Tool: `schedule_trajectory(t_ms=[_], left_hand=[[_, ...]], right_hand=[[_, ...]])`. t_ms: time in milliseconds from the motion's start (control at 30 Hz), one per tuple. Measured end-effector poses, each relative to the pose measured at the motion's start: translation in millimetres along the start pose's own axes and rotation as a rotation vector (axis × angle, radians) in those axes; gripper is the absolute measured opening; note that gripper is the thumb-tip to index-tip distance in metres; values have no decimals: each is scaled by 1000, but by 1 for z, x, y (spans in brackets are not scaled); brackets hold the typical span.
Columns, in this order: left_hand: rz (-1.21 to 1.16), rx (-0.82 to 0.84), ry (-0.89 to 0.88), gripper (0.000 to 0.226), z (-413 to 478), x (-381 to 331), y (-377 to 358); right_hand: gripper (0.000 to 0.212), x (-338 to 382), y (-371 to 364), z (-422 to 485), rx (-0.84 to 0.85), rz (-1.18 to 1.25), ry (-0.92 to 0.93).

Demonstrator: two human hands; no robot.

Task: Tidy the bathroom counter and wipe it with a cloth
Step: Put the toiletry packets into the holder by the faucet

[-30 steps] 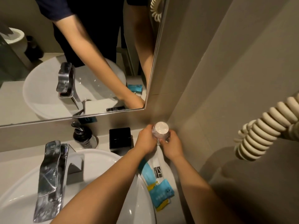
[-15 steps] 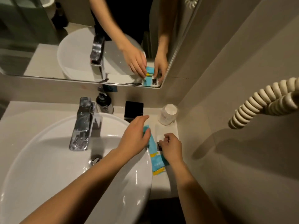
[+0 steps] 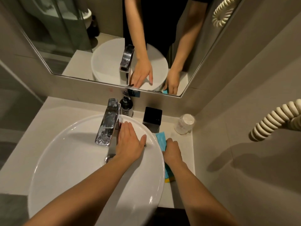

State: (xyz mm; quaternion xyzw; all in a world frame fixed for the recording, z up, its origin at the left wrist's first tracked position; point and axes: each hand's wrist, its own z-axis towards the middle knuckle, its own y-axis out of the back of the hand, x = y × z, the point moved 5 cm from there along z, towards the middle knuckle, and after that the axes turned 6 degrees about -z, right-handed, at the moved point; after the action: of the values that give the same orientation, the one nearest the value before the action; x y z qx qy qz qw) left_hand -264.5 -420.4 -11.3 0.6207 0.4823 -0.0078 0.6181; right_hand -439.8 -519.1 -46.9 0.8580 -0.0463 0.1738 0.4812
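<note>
My right hand (image 3: 172,150) is closed on a stack of flat blue packets (image 3: 161,139) lying on the narrow strip of beige counter (image 3: 187,144) right of the basin; a yellow edge of the packets (image 3: 169,180) shows under my forearm. My left hand (image 3: 130,142) hovers flat with its fingers apart over the white basin (image 3: 68,160), just right of the chrome tap (image 3: 108,121), holding nothing. A wrapped upside-down cup (image 3: 184,123) stands in the back right corner. No cloth is in view.
A black box (image 3: 153,116) and a dark pump bottle (image 3: 127,106) stand against the back ledge under the mirror (image 3: 81,46). The right wall is close, with a coiled cream cord (image 3: 276,118) hanging from it. The counter continues left of the basin.
Both hands let go of the wrapped cup, which now stands in the corner. My right hand came down onto the blue packets. My left hand moved left, off the packets and over the basin.
</note>
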Motion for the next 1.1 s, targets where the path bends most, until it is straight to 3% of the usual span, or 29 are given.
schedule_trajectory(t_ms=[67, 167, 267, 367, 700, 867, 967, 1100], left_hand=[[48, -12, 15, 91, 2, -1, -7], [90, -40, 9, 92, 2, -1, -14], [94, -51, 3, 93, 3, -1, -18], [129, -57, 0, 94, 4, 0, -20], [188, -70, -4, 92, 3, -2, -19], [168, -70, -12, 92, 4, -1, -20], [177, -50, -1, 92, 4, -1, -20], [164, -33, 19, 92, 5, 0, -19]], right_hand=[[39, -3, -1, 3, 13, 22, -16], [17, -6, 6, 6, 0, 61, -8], [32, -6, 29, -1, -69, 179, 11], [25, -6, 56, -16, -144, 379, 42], [4, 80, 164, -55, -465, 726, 405], [8, 121, 154, -21, -432, 685, 465], [16, 128, 130, 5, -371, 575, 445], [10, 123, 94, 34, -232, 490, 344]])
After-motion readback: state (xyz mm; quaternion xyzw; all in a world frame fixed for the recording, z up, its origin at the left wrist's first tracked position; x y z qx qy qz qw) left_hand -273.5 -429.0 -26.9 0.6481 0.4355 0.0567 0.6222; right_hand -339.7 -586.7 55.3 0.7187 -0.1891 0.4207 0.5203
